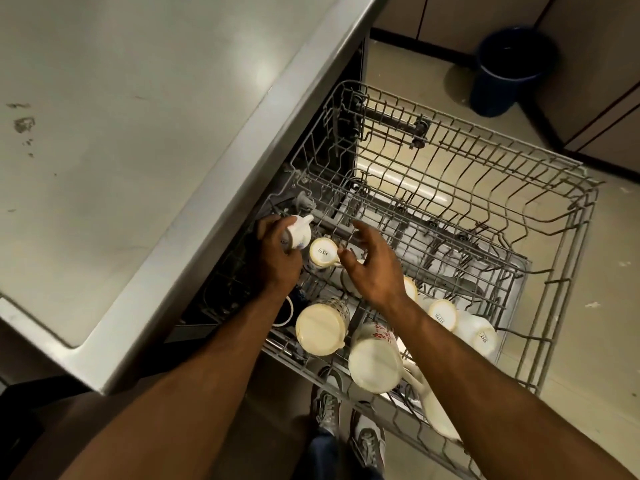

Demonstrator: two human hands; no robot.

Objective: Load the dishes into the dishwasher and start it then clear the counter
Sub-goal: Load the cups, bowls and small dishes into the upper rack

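The dishwasher's grey wire upper rack is pulled out from under the steel counter. Several white mugs stand upside down in its near left part. My left hand grips a white mug at the rack's left edge, next to an upturned mug with printed lettering on its base. My right hand hovers just right of that mug, fingers spread and holding nothing. Two larger upturned mugs stand nearer to me. More small mugs sit to the right.
The rack's far and right parts hold nothing. A lower rack shows through the wires. A dark blue bucket stands on the floor at the back, by cabinet doors. My shoes are just under the rack's near edge.
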